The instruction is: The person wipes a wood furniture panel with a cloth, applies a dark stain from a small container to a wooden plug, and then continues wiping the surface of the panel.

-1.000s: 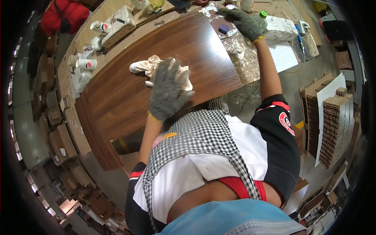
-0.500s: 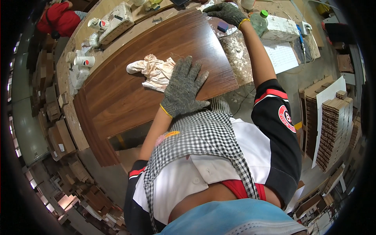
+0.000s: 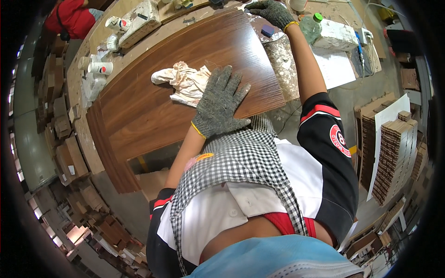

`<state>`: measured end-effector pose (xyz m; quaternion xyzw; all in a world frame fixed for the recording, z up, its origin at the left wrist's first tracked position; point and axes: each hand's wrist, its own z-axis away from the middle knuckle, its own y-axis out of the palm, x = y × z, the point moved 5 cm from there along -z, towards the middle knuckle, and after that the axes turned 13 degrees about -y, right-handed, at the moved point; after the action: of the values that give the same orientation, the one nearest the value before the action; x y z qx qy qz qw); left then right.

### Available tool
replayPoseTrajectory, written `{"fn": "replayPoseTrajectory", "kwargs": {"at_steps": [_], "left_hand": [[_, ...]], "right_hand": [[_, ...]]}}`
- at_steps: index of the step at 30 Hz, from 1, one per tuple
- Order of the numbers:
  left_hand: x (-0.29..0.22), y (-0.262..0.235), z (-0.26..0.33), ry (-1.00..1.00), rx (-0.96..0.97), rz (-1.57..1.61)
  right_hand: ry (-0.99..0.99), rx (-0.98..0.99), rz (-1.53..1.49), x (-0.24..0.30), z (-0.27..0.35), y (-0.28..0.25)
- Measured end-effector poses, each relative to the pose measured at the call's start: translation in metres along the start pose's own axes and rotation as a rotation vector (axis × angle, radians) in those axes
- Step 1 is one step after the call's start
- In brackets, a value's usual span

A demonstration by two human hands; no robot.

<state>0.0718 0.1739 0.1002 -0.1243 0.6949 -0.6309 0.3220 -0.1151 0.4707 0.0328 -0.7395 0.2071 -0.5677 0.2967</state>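
Note:
A dark brown wood-grain panel point(image 3: 153, 116) lies across the bench in front of me. My left hand point(image 3: 219, 103), in a grey knit glove, rests flat on its near edge with fingers spread. Against those fingers lies a crumpled cream rag point(image 3: 183, 81). My right hand point(image 3: 271, 14), also gloved, reaches past the panel's far right corner. Its fingers are bent together by a small whitish thing at the picture's top, which I cannot make out. Just below that hand sits a small dark blue block point(image 3: 267, 30).
A green-capped bottle point(image 3: 309, 28) and a paint-spattered white block point(image 3: 336, 35) stand right of my arm, above a paper sheet point(image 3: 334, 69). Paper cups point(image 3: 100, 68) and another spattered block point(image 3: 140, 23) line the far left. Stacked cardboard point(image 3: 394, 157) stands at right. A person in red point(image 3: 69, 18) is at upper left.
My right hand has shifted slightly right and its fingers look more bent. My left hand stays flat on the panel; the whole view has shifted a little.

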Motion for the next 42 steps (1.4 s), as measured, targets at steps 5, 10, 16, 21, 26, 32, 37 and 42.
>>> {"fn": "replayPoseTrajectory", "kwargs": {"at_steps": [5, 10, 16, 21, 26, 32, 37, 42], "left_hand": [[-0.001, 0.0, 0.001, -0.022, 0.028, 0.002], [0.0, 0.0, 0.001, -0.017, 0.034, 0.007], [0.001, -0.001, 0.001, -0.014, 0.036, 0.001], [0.002, 0.0, 0.001, -0.002, 0.022, 0.009], [0.002, -0.002, 0.0, -0.005, 0.031, -0.004], [0.005, 0.002, 0.003, -0.001, -0.027, 0.017], [0.006, 0.0, 0.003, 0.011, -0.012, 0.036], [0.006, 0.001, 0.004, 0.008, -0.023, 0.021]], "right_hand": [[-0.025, 0.03, 0.07, 0.004, 0.003, -0.004], [-0.024, -0.049, 0.053, -0.005, 0.0, 0.002], [-0.003, -0.05, 0.121, 0.005, 0.001, -0.003], [0.001, -0.006, 0.164, 0.007, 0.0, -0.001], [0.021, -0.023, 0.182, 0.008, -0.006, 0.003], [0.021, 0.021, 0.221, 0.012, -0.006, 0.004], [0.045, -0.024, 0.225, 0.01, -0.011, 0.007], [0.055, 0.028, 0.264, 0.013, -0.001, 0.005]]}}
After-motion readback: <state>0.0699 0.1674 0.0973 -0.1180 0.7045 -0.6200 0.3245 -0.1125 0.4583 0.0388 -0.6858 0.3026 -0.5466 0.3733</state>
